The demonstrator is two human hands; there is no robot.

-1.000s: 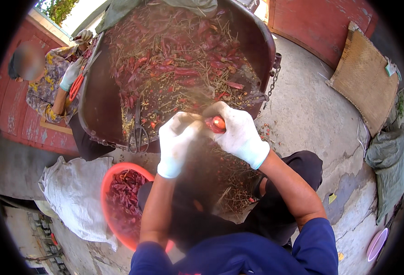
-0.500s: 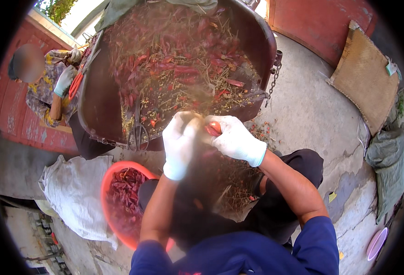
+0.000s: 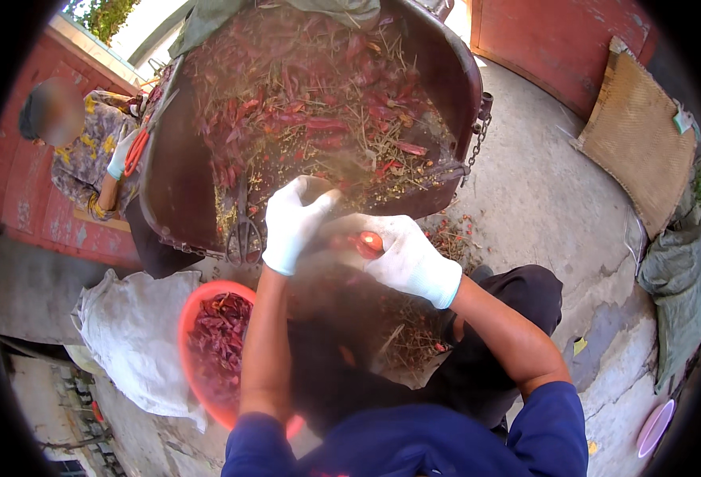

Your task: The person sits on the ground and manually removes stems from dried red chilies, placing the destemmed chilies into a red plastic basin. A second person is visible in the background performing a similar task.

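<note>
My gloved right hand (image 3: pixel 400 256) grips a red chilli pepper (image 3: pixel 370 243), its orange-red surface showing between thumb and fingers. My gloved left hand (image 3: pixel 296 215) is raised to its left, apart from it, fingers curled at the near edge of my view of the cart's load; what they hold, if anything, is hidden. Beyond both hands a metal cart bed (image 3: pixel 167 167) holds dried red chillies (image 3: pixel 310 111), stems and pale seeds. Large scissors (image 3: pixel 241 238) lie at its front edge. An orange basin (image 3: pixel 192 370) of dark red chillies stands by my left forearm. A haze blurs the middle.
A co-worker (image 3: pixel 88 159) at the left holds orange-handled scissors (image 3: pixel 134 151). A white sack (image 3: pixel 132 342) lies left of the basin. At the right are a woven mat (image 3: pixel 633 143), green sacks (image 3: pixel 668 294), a red door (image 3: pixel 557 48) and a pink basin (image 3: pixel 654 428).
My left hand has moved up and to the left, away from my right hand, which has shifted slightly down with the pepper. The co-worker's hands have moved lower and are less visible.
</note>
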